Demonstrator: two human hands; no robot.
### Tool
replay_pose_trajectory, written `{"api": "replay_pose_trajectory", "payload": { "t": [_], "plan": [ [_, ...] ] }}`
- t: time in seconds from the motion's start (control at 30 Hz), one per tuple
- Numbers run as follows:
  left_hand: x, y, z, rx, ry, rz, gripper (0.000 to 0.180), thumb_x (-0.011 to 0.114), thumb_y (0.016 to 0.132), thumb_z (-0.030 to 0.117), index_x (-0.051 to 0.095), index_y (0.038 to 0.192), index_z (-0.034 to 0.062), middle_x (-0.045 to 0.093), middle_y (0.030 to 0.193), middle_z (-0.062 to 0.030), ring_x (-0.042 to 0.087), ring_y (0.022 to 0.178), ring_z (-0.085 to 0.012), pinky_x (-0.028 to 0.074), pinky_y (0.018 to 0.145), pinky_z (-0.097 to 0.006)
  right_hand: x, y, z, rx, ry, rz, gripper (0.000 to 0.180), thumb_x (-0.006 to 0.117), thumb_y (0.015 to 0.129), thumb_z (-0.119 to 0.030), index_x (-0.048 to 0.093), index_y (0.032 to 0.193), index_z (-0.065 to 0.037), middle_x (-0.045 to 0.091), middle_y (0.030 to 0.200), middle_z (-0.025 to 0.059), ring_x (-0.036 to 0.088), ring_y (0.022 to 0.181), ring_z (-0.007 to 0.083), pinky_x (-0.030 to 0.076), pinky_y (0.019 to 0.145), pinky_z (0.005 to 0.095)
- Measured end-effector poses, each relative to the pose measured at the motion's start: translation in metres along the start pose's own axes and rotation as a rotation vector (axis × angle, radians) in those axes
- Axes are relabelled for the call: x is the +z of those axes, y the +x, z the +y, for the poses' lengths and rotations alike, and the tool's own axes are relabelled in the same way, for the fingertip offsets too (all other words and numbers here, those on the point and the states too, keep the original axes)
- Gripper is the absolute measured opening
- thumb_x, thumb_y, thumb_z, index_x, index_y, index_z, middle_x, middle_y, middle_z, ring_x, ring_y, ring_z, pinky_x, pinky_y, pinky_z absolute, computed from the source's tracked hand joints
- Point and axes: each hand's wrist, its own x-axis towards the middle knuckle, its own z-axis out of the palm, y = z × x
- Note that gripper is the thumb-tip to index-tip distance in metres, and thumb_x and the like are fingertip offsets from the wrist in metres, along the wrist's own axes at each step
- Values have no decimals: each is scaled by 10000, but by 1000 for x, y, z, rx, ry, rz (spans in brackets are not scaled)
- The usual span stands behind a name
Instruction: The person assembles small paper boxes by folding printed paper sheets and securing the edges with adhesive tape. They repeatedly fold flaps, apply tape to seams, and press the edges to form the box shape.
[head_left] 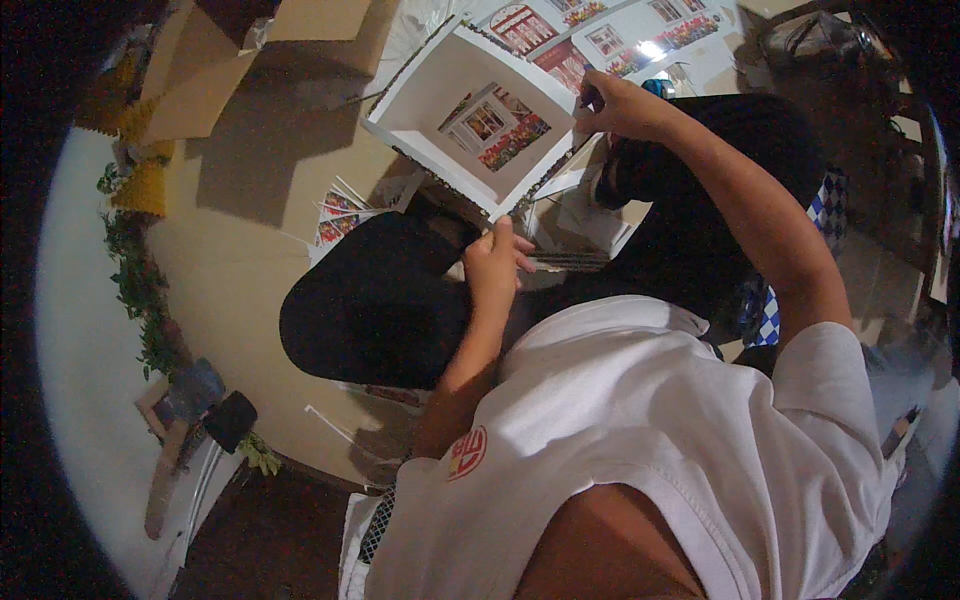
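Note:
A shallow, open box (405, 117) with white inner walls and a dark patterned outside is held tilted above my knees. On its inner bottom lies a printed picture (495, 128) of a window with flowers. My left hand (492, 262) is closed at the box's near corner, thumb up against the rim and other fingers partly underneath. At the right corner, my right hand (628, 108) pinches the box edge between thumb and fingers. The box's underside is hidden.
Glossy printed sheets (690, 28) spread beyond the box. Cut printed pieces and white strips (340, 210) lie left of it on the tan floor (230, 270). An open cardboard box (310, 20) stands far left. A leafy garland (135, 270) runs along the left wall.

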Motion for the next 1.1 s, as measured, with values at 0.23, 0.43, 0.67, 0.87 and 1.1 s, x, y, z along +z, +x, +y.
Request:
{"api": "replay_pose_trajectory", "payload": {
  "t": [0.23, 0.43, 0.67, 0.87, 1.1],
  "plan": [
    [20, 4, 46, 970, 589, 548, 184, 698, 780, 197, 660, 864, 37, 620, 786, -108, 586, 752, -319, 464, 746, -391, 0, -1, 4, -30, -13, -10, 431, 743, 745, -179, 516, 1039, 39, 638, 949, 201, 630, 855, 281, 508, 737, 366],
    [11, 53, 53, 682, 609, 120, 163, 660, 803, 182, 649, 880, 39, 625, 835, -116, 589, 820, -325, 451, 787, -404, 5, -2, 13, 42, 99, 12, 435, 752, 748, -177, 509, 1028, 50, 639, 899, 169, 639, 755, 247, 522, 654, 350],
    [-9, 88, 67, 442, 525, -309, 178, 595, 865, 191, 630, 916, 25, 632, 800, -88, 556, 746, -147, 452, 705, -323, 37, -31, -13, 265, 632, 274, 649, 747, 799, -231, 344, 1217, 61, 591, 921, 162, 612, 718, 192, 554, 631, 322],
    [-4, 95, 72, 435, 581, -398, 183, 596, 860, 184, 627, 912, 11, 619, 798, -82, 559, 768, -159, 452, 725, -325, 90, -45, -17, 448, 1164, 346, 592, 670, 859, -334, 402, 1210, 60, 549, 1027, 140, 598, 804, 197, 564, 732, 344],
    [-5, 99, 71, 473, 573, -463, 200, 575, 880, 190, 613, 897, -5, 618, 807, -119, 573, 756, -211, 455, 718, -356, 98, -40, -23, 422, 1124, 322, 439, 581, 920, -285, 432, 1224, -6, 555, 1046, 128, 611, 856, 226, 565, 750, 391]
  ]
}}
